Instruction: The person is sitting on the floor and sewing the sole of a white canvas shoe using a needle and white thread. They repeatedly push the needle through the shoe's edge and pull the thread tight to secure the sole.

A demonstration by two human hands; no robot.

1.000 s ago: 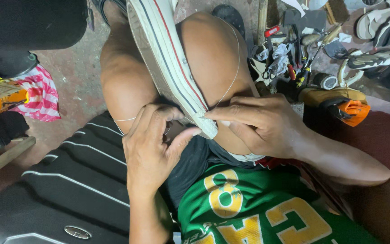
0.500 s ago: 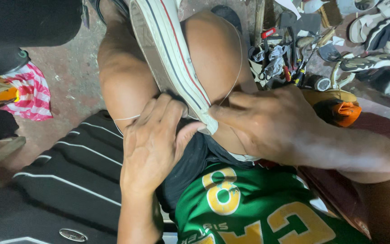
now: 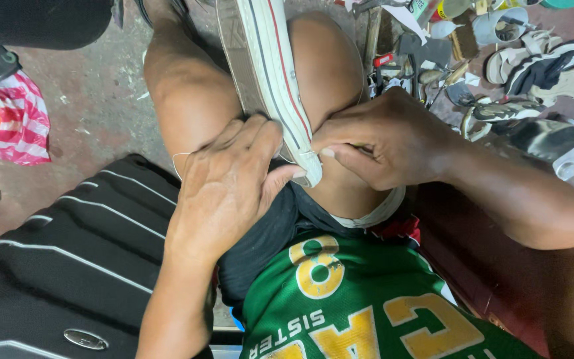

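Two bare hands meet at the middle of the frame on a white sneaker (image 3: 270,73), which lies sole-edge up between the person's bare knees and runs from the top centre down to the hands. Left hand (image 3: 224,189) — fingers mostly straight and laid flat against the shoe's side, thumb pressing at its lower end; a brace more than a closed grasp. Right hand (image 3: 383,139) comes in from the right, fingers curled tight, thumb and forefinger pinched at the shoe's lower tip; what exactly sits in the pinch cannot be made out. A thin pale thread (image 3: 179,161) shows against the left thigh, just beside the left hand. Green jersey (image 3: 360,306) with yellow lettering fills the lower centre. Black bag with white stripes (image 3: 68,252) at lower left; red-and-white striped cloth (image 3: 18,123) at the left edge. Upper right — a litter of tools and scraps (image 3: 420,56), then sandals (image 3: 539,66) on the reddish floor.
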